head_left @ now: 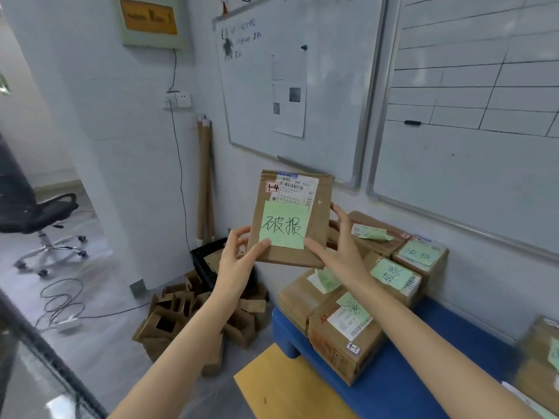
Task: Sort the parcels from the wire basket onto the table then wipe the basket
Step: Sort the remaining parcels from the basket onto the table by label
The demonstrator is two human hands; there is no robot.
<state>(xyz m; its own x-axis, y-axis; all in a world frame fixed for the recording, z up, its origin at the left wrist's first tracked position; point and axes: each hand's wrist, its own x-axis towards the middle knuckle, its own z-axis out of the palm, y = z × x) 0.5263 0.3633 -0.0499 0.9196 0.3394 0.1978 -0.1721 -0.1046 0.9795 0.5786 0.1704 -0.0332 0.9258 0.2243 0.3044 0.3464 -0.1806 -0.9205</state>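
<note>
both hands hold one flat cardboard parcel [290, 219] upright in the centre of the frame, raised clear of the counter. the left hand [239, 258] grips its lower left corner, thumb pressed on the front near the edge of a green sticky note [284, 225] with handwritten characters. the right hand [338, 249] clasps the lower right edge, thumb on the front by the note, fingers curled around the side. a white shipping label [298, 189] with a barcode covers the top of the parcel.

below the hands, at lower right, a blue counter [393, 385] carries a cluster of other cardboard parcels [357, 306], packed touching one another against the wall, most with green notes on top. another parcel [541, 364] sits apart at the right edge of the frame. a yellow surface [281, 391] shows at bottom centre, just beside the blue one.

the upper right of the frame is filled by two whiteboards [302, 86], one with papers pinned on it, the other ruled in a grid. on the floor at centre left lies a heap of empty cardboard inserts [181, 316], with a dark crate [205, 261] behind it and cardboard tubes [205, 176] leaning in the corner. a wall socket [178, 99] with a cable sits above. a black office chair [39, 219] stands at left, loose cables [60, 300] near it on the floor.
</note>
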